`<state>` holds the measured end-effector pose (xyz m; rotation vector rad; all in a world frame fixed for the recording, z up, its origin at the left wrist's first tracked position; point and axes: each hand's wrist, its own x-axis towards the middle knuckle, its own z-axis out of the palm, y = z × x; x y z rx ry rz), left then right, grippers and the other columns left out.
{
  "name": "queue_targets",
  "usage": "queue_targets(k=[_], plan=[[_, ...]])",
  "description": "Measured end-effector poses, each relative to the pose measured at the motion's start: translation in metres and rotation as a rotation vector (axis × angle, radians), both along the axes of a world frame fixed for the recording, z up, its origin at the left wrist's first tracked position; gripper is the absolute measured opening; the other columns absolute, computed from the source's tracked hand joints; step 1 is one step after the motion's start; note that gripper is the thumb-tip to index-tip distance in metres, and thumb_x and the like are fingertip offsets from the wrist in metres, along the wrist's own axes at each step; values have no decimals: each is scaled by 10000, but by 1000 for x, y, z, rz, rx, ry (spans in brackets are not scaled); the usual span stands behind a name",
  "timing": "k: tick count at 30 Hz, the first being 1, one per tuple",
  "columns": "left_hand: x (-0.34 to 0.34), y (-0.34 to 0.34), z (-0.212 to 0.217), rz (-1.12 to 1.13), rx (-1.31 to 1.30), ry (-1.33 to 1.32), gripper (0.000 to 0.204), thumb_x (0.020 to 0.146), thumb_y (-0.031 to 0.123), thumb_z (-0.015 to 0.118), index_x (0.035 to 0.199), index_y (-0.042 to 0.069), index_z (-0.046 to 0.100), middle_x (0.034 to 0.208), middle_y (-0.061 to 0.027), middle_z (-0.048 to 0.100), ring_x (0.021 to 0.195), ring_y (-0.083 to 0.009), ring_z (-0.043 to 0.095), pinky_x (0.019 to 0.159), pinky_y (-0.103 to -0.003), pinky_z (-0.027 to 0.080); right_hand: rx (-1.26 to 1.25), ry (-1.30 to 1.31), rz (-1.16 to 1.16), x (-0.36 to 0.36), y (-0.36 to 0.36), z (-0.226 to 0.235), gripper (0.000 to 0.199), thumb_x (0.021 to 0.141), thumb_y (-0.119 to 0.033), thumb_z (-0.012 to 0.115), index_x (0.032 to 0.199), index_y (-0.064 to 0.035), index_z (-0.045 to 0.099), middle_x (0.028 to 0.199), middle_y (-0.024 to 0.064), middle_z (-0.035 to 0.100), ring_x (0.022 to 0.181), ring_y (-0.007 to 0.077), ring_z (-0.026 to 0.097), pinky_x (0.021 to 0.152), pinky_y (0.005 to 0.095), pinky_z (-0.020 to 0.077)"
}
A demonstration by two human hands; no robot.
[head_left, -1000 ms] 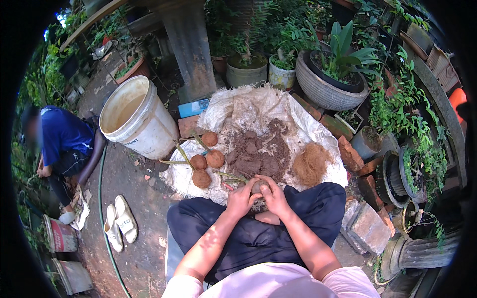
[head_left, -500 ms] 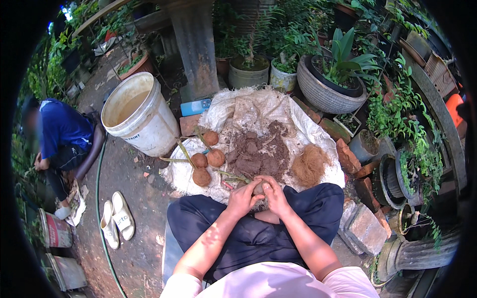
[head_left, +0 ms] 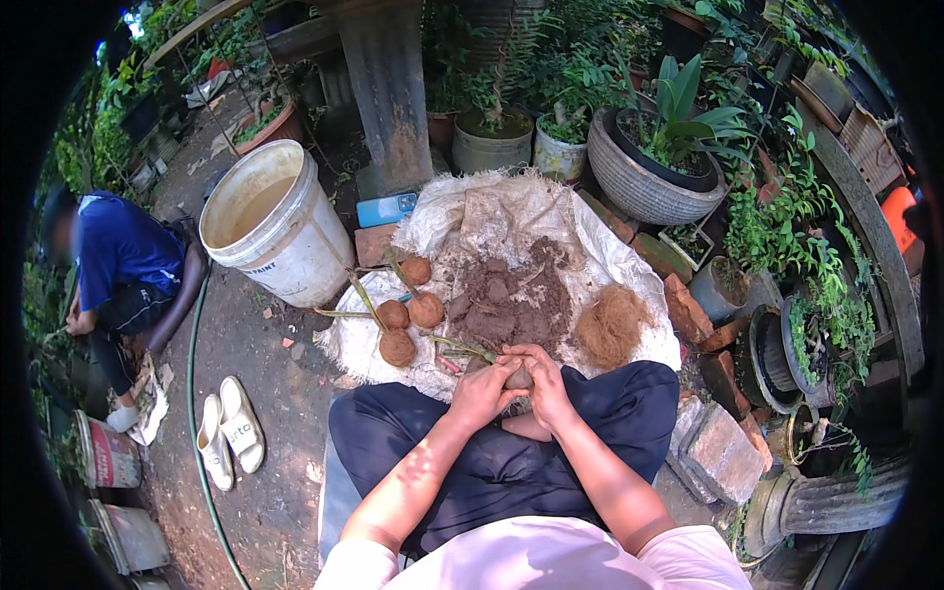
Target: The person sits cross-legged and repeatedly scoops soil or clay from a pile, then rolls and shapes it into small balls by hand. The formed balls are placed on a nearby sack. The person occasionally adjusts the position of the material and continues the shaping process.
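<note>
My left hand (head_left: 484,391) and my right hand (head_left: 548,391) are cupped together above my lap, closed round a ball of brown mud (head_left: 518,378). A green stem (head_left: 464,348) juts leftward beside the ball; my fingers hide whether it is set into it. Just beyond my hands, a heap of wet mud (head_left: 516,310) lies on a white woven sack (head_left: 492,202). A tangle of coconut fibre (head_left: 612,324) rests right of the heap. On the left are several fibre-wrapped balls (head_left: 397,348) with green stems.
A large white bucket (head_left: 295,241) of murky water stands at left, near a blue phone (head_left: 386,210) on a brick. Sandals (head_left: 241,425) and a green hose (head_left: 194,383) lie on the ground. Another person (head_left: 128,256) crouches far left. Bricks (head_left: 686,310) and potted plants line the right.
My fingers have shifted slightly and closed further over the mud ball, covering more of it. Nothing on the sack has visibly moved.
</note>
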<state>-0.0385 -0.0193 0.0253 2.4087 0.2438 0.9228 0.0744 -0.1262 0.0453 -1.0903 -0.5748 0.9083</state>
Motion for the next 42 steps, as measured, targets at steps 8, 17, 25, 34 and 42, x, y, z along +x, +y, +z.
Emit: queue_targets(k=[8, 17, 25, 34, 42], plan=[[3, -2, -2, -34, -36, 67, 566, 806, 392, 778, 1241, 96, 569, 926, -146, 694, 816, -345, 698, 681, -422, 553, 108, 220, -111, -10, -10, -14, 315, 1060, -250, 434, 1195, 0, 568, 1196, 138, 628, 1128, 220, 597, 1016, 353, 444], [-2, -3, 2, -46, -120, 79, 643, 756, 372, 828, 1250, 80, 539, 1038, -151, 712, 896, -342, 705, 751, -427, 561, -74, -130, -157, -11, -8, -13, 201, 957, -59, 463, 1109, 8, 577, 1224, 152, 618, 1253, 231, 539, 1074, 368, 402], [-3, -2, 1, -3, -113, 114, 700, 700, 388, 855, 1249, 101, 530, 1062, -117, 711, 898, -326, 705, 750, -410, 558, -14, 17, -171, -10, -3, -4, 162, 981, -81, 500, 1090, -6, 593, 1191, 127, 632, 1239, 228, 546, 1064, 362, 404], [2, 2, 0, 58, -267, 165, 738, 773, 370, 817, 1368, 86, 486, 1151, -169, 679, 964, -374, 688, 823, -449, 543, 5, -177, -63, 5, 11, -15, 456, 1052, -390, 433, 1302, -18, 516, 1339, 121, 565, 1294, 234, 494, 1110, 366, 349], [7, 4, 3, -8, -395, 68, 538, 920, 489, 602, 1258, 72, 566, 1011, -200, 705, 934, -426, 683, 800, -480, 535, -60, -289, 22, -3, 5, -13, 804, 1028, -645, 215, 1588, -69, 190, 1630, 123, 210, 1505, 265, 176, 1216, 413, 148]])
